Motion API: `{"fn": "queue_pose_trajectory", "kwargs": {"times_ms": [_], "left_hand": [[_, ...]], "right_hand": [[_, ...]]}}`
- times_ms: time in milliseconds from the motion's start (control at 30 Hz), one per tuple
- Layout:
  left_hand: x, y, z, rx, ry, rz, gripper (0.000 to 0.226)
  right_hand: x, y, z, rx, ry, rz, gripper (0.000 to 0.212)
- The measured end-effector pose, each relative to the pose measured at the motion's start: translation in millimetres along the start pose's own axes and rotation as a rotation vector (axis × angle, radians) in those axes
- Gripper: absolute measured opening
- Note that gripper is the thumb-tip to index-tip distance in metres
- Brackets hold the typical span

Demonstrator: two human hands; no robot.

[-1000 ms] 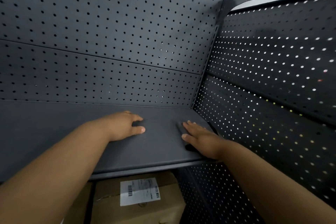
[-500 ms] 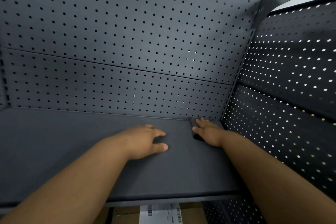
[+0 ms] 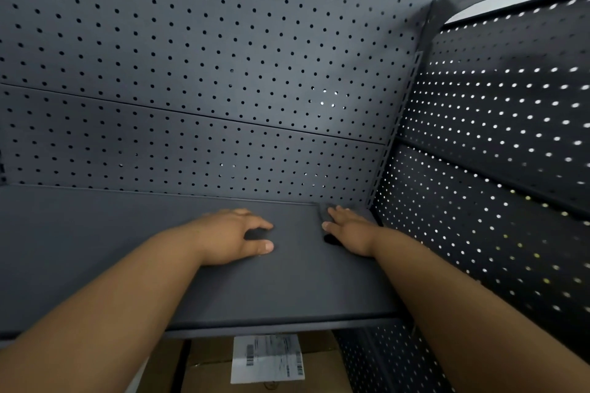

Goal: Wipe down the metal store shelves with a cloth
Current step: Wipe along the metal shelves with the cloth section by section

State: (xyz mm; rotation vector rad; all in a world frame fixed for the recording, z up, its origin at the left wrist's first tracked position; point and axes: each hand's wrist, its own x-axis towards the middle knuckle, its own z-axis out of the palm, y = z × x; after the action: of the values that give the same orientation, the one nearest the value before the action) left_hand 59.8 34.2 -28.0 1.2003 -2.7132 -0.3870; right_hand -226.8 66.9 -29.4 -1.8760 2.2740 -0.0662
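A dark grey metal shelf (image 3: 95,249) runs across the middle of the view, with perforated panels behind it and on the right. My right hand (image 3: 349,230) lies flat, fingers straight, pressing a dark cloth (image 3: 323,212) onto the shelf near its back right corner. Only the cloth's left edge shows beside and beneath the fingers. My left hand (image 3: 236,238) rests palm down on the shelf a little to the left, fingers slightly arched, holding nothing.
The perforated back panel (image 3: 204,73) and the side panel (image 3: 495,169) close in the corner, joined by a slotted upright (image 3: 404,105). Below the shelf's front edge sits a cardboard box (image 3: 204,367) with a white barcode label (image 3: 266,357).
My right hand has slid the cloth from the shelf's front right area back into the rear corner. My left hand stays flat on the shelf. The view has shifted.
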Motion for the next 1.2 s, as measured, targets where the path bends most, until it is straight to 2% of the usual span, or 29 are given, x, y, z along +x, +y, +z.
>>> {"fn": "queue_pose_trajectory", "kwargs": {"times_ms": [433,600,800,1000,1200], "left_hand": [[1.2,3.7,-3.6,-0.046,-0.003,-0.027,0.061],[-0.6,5.1,-10.4,-0.033,-0.063,-0.012,0.063],[-16.5,-18.5,-30.1,0.051,-0.128,-0.025,0.064],[-33.9,-52.8,-36.7,0.115,-0.092,-0.075,0.064],[-34.0,-66.6,-26.4,0.018,-0.005,-0.054,0.061]], "right_hand": [[-124.8,-7.5,9.5,-0.028,0.015,-0.053,0.064],[-144.5,-10.5,8.8,-0.042,0.001,-0.058,0.063],[-133.8,-10.2,6.0,-0.059,-0.026,-0.062,0.063],[-84.6,-13.1,1.8,-0.042,-0.025,-0.033,0.064],[-18.0,-11.9,0.4,-0.040,-0.020,0.012,0.066]]}}
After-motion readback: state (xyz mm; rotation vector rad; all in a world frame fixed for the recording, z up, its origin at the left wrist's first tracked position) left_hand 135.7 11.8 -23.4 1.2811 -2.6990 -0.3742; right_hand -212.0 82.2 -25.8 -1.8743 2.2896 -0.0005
